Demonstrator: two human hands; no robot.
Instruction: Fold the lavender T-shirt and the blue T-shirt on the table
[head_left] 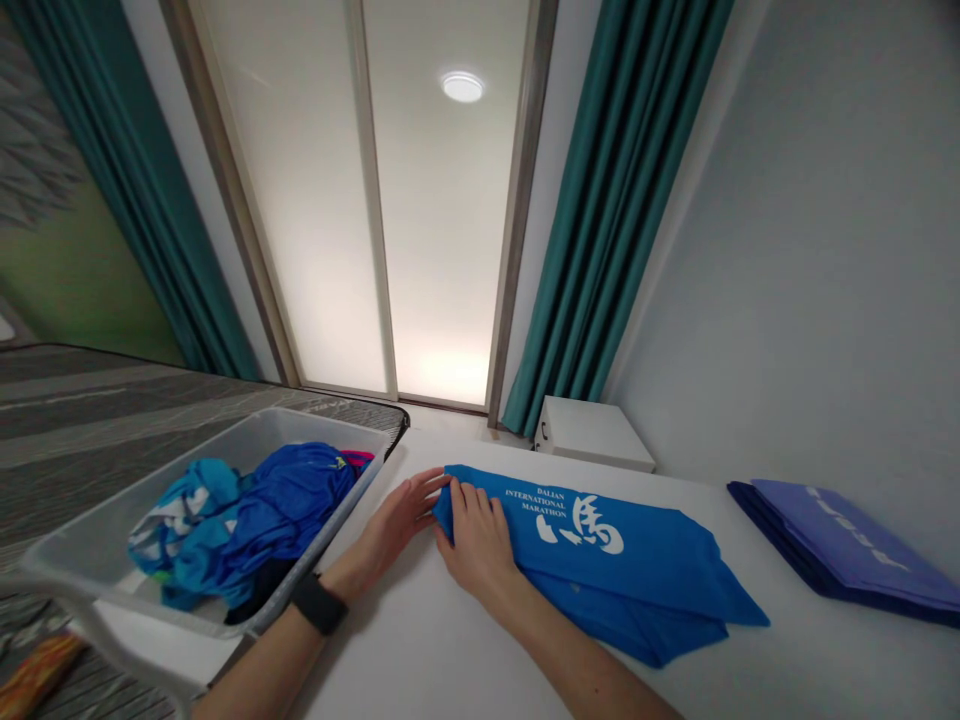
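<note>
A blue shirt [645, 545] with white lettering lies partly folded on the white table [420, 650]. At its left end, my left hand [401, 512] touches the edge with its fingers slightly apart; a dark watch is on that wrist. My right hand [476, 530] rests on the same end of the shirt, palm down, fingers laid over the cloth. Both hands are close together, nearly touching at the fingertips. The shirt's right part spreads out in uneven points.
Left of the table stands a clear plastic bin [67, 545] with crumpled blue clothes [277, 510]. Folded purple and navy clothes [847, 540] lie at the right. A small white cabinet [592, 430] stands behind the table, and a striped bed [97, 400] is at the left.
</note>
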